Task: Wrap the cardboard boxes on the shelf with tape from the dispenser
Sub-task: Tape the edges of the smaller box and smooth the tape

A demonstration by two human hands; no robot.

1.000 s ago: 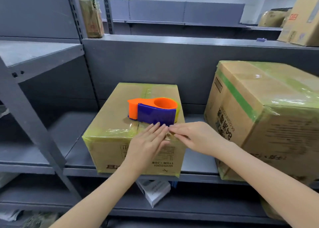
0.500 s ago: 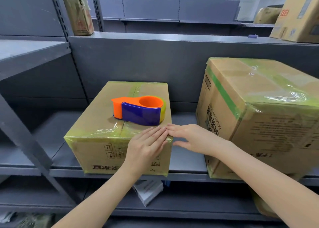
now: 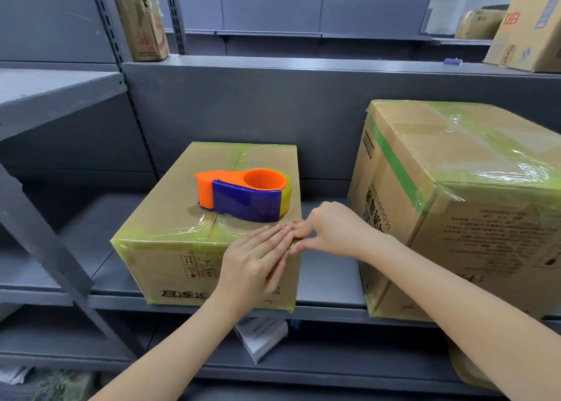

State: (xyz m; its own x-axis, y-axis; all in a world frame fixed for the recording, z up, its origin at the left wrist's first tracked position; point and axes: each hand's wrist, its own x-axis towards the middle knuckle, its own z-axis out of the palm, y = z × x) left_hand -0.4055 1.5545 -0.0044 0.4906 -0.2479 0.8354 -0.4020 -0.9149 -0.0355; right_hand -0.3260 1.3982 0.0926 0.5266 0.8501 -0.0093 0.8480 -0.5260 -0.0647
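A small cardboard box [image 3: 170,206] with yellowish tape along its edges stands on the grey shelf [image 3: 328,282]. On its top lies an orange and blue tape dispenser [image 3: 246,197] holding a yellow-green roll. My left hand [image 3: 258,267] lies flat with straight fingers against the box's front face, near the upper right corner. My right hand [image 3: 334,230] comes in from the right, and its curled thumb and fingers pinch that same taped corner. A larger box [image 3: 455,194], wrapped in green-tinted tape, stands to the right.
A slanted grey shelf post [image 3: 45,242] crosses the left side. White packets [image 3: 261,334] lie on the lower shelf under the small box. More cardboard boxes stand on the upper shelf at the left [image 3: 142,24] and the far right [image 3: 528,27].
My right hand's fingers have gone from lying straight on the box's edge to curling at its right corner. My left hand stays flat on the front. The view has shifted slightly.
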